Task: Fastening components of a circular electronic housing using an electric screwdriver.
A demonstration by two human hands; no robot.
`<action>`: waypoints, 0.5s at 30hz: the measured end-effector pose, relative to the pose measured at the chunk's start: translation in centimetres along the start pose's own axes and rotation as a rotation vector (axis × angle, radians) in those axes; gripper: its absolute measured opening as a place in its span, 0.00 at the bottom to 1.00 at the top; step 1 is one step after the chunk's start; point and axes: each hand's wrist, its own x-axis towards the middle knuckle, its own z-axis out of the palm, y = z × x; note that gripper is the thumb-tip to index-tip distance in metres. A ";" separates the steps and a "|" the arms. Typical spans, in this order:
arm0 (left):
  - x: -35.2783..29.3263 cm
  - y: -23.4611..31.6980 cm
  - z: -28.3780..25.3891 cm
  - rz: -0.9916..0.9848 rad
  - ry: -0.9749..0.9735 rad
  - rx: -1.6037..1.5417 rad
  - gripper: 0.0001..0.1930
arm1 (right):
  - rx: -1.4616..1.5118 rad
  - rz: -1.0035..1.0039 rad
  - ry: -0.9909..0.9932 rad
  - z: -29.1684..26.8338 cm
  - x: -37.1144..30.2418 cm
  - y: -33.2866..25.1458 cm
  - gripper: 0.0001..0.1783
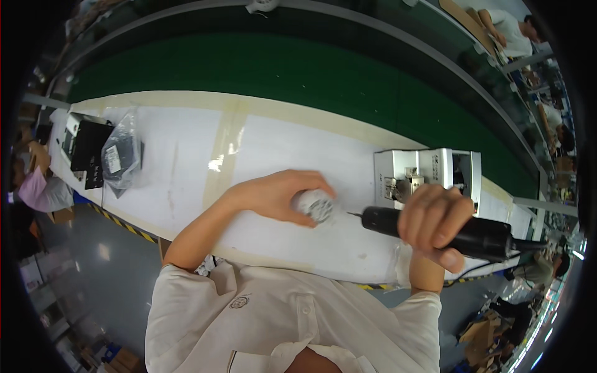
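My left hand (283, 196) is curled around a small round white part (315, 206) with a vented or ribbed face, low over the white table. Its fingers and thumb press on the part's sides. In my right hand (437, 221) is a black electric screwdriver (482, 238), gripped around its body with the fingers wrapped over it. The thin bit points left toward the white part, with a gap between them. A cord runs from the driver's right end. Behind my right hand stands a white and silver machine (429, 171) with a metal mechanism on its front.
At the table's left end lie a black device (87, 149) and a clear plastic bag (122, 158) with a dark item inside. A green conveyor belt (249, 68) runs along the far side of the white tabletop (174, 180). Other people work at far right and left.
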 end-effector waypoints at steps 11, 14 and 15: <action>-26.4 -0.2 -3.0 -0.379 0.270 -0.532 0.08 | -0.215 -0.090 -0.071 -1.9 0.4 -0.2 0.14; -28.9 0.2 -1.9 -0.446 0.414 -0.504 0.06 | -0.217 -0.107 -0.059 -1.3 0.8 -1.0 0.14; -28.8 0.1 -2.0 -0.474 0.434 -0.505 0.06 | -0.218 -0.127 -0.058 -1.1 0.7 -1.2 0.14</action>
